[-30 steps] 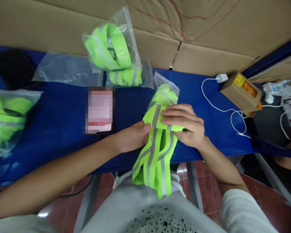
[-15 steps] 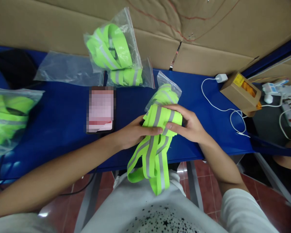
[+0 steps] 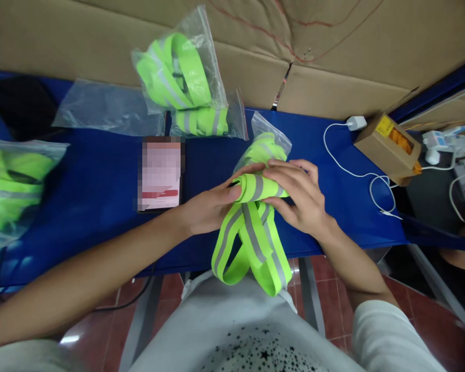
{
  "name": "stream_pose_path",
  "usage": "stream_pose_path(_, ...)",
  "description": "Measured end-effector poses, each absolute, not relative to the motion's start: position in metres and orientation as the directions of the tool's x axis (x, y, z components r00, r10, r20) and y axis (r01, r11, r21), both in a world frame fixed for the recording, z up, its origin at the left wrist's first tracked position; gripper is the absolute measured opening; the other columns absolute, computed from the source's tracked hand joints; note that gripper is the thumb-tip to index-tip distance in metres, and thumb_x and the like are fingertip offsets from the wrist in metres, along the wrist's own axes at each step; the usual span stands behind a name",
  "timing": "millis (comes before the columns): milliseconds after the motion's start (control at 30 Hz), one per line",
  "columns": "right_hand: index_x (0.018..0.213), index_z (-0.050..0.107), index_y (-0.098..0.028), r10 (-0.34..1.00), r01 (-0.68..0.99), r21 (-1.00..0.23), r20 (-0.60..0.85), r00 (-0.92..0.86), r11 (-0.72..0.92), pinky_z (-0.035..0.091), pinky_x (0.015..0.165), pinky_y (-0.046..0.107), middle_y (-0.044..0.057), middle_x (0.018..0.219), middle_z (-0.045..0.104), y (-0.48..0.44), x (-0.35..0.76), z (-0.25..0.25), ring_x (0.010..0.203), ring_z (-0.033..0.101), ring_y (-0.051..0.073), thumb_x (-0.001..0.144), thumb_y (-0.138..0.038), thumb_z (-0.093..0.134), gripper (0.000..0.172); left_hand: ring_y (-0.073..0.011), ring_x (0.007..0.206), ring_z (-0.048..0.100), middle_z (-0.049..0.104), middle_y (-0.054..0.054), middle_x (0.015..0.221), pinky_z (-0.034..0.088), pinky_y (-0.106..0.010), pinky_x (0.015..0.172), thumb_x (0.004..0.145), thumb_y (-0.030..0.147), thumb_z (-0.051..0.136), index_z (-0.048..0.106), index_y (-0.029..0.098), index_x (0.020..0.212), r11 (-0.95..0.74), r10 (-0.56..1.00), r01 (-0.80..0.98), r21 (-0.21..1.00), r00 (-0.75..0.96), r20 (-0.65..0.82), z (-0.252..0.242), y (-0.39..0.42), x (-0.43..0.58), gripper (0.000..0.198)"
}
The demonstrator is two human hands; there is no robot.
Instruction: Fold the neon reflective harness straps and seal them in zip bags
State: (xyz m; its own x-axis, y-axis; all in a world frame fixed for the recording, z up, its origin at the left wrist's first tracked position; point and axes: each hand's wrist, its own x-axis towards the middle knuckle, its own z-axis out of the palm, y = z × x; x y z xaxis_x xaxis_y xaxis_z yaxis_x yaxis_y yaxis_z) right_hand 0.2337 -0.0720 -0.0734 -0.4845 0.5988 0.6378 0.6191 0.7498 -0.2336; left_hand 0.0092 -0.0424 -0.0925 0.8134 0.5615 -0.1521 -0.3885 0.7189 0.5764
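My left hand [image 3: 213, 206] grips the left end of a bundled neon yellow-green strap [image 3: 258, 188] with grey reflective stripes. Wrapped over the bundle's right end is my right hand [image 3: 300, 199], thumb below and fingers on top. Loose loops of the strap hang over the table's front edge, in front of my shirt. Just behind my hands lies a clear zip bag [image 3: 269, 147] with more of the same strap, partly covered by my fingers.
On the blue table [image 3: 333, 206] are a phone [image 3: 160, 175], more bagged straps [image 3: 178, 72] at the back and far left [image 3: 15, 186], an empty-looking clear bag [image 3: 108, 108], a white cable [image 3: 349, 168] and a small cardboard box [image 3: 387, 147]. Part of another person shows far right.
The bundle has been turned into a tighter, narrower roll. My right fingers have moved over its top, and my left hand has shifted left. The hanging loops have swung right and spread.
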Motion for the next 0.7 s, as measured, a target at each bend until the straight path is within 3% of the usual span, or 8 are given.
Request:
stream_pose_path(100, 0.142, 0.056, -0.020, 0.552, 0.616, -0.192, 0.689, -0.470, 0.764, 0.050, 0.105, 0.046, 0.009, 0.128, 0.073, -0.075, 0.232, -0.073, 0.124, 0.069, 0.027, 0.096, -0.030, 0.069, 0.048, -0.0212, 0.100, 0.072, 0.073, -0.004, 0.120, 0.059, -0.026, 0.082, 0.074, 0.053, 0.087, 0.070, 0.028, 0.126, 0.710, 0.561, -0.395, 0.583, 0.818, -0.128, -0.094, -0.041, 0.011, 0.060)
stream_pose_path(300, 0.129, 0.063, -0.025, 0.460, 0.586, -0.107, 0.736, -0.496, 0.804, 0.056, 0.099, 0.040, 0.003, 0.119, 0.076, -0.083, 0.230, -0.075, 0.119, 0.071, 0.022, 0.095, -0.018, 0.065, 0.034, -0.0235, 0.113, 0.070, 0.070, -0.001, 0.130, 0.056, -0.031, 0.094, 0.075, 0.061, 0.083, 0.056, 0.036, 0.143, 0.642, 0.564, -0.339, 0.688, 0.816, -0.125, -0.093, -0.041, 0.007, 0.077)
stream_pose_path(433, 0.120, 0.066, -0.027, 0.407, 0.565, -0.079, 0.775, -0.483, 0.821, 0.058, 0.093, 0.040, 0.002, 0.114, 0.074, -0.083, 0.229, -0.079, 0.115, 0.070, 0.022, 0.093, -0.018, 0.067, 0.028, -0.0238, 0.107, 0.072, 0.072, -0.004, 0.125, 0.056, -0.033, 0.091, 0.079, 0.061, 0.080, 0.058, 0.033, 0.141, 0.579, 0.609, -0.363, 0.730, 0.788, -0.091, -0.090, -0.044, 0.009, 0.072)
stream_pose_path(567, 0.117, 0.067, -0.030, 0.406, 0.564, -0.092, 0.789, -0.462, 0.821, 0.059, 0.087, 0.038, 0.001, 0.112, 0.072, -0.082, 0.225, -0.080, 0.109, 0.070, 0.020, 0.093, -0.015, 0.066, 0.028, -0.0269, 0.109, 0.070, 0.072, -0.006, 0.124, 0.056, -0.035, 0.090, 0.085, 0.067, 0.071, 0.066, 0.027, 0.131, 0.481, 0.704, -0.397, 0.782, 0.706, -0.075, -0.090, -0.048, 0.015, 0.062)
stream_pose_path(700, 0.124, 0.065, -0.029, 0.430, 0.559, -0.172, 0.823, -0.370, 0.811, 0.059, 0.080, 0.038, 0.003, 0.107, 0.070, -0.082, 0.220, -0.078, 0.102, 0.071, 0.021, 0.094, -0.016, 0.064, 0.032, -0.0322, 0.122, 0.065, 0.071, -0.007, 0.128, 0.053, -0.041, 0.098, 0.083, 0.078, 0.063, 0.067, 0.025, 0.132, 0.434, 0.734, -0.403, 0.806, 0.676, -0.056, -0.092, -0.051, 0.020, 0.072)
